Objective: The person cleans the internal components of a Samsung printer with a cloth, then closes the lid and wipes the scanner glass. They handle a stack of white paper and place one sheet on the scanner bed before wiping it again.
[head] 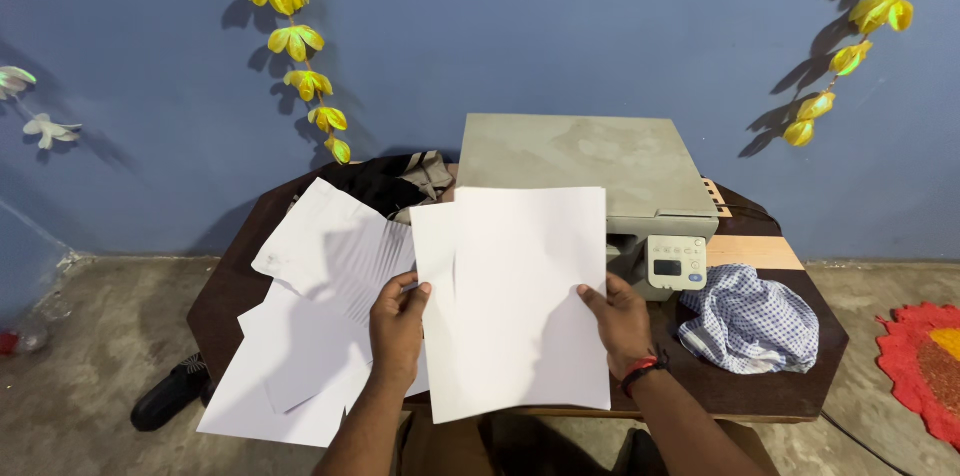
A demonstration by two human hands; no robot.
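My left hand (398, 321) and my right hand (618, 318) together hold a small stack of white paper sheets (520, 296) upright in front of me, one hand on each side edge. The sheets are slightly offset from each other. Behind them stands a grey printer (580, 161) with a small control panel (676, 263) on a dark octagonal table (760, 386). A red band circles my right wrist.
Several loose white sheets (310, 326) lie spread over the table's left part. A blue checked cloth (750, 321) lies at the right, dark fabric (385, 181) at the back. A black shoe (170, 394) and a red mat (925, 361) are on the concrete floor. Yellow flower garlands (300, 41) hang on the blue wall.
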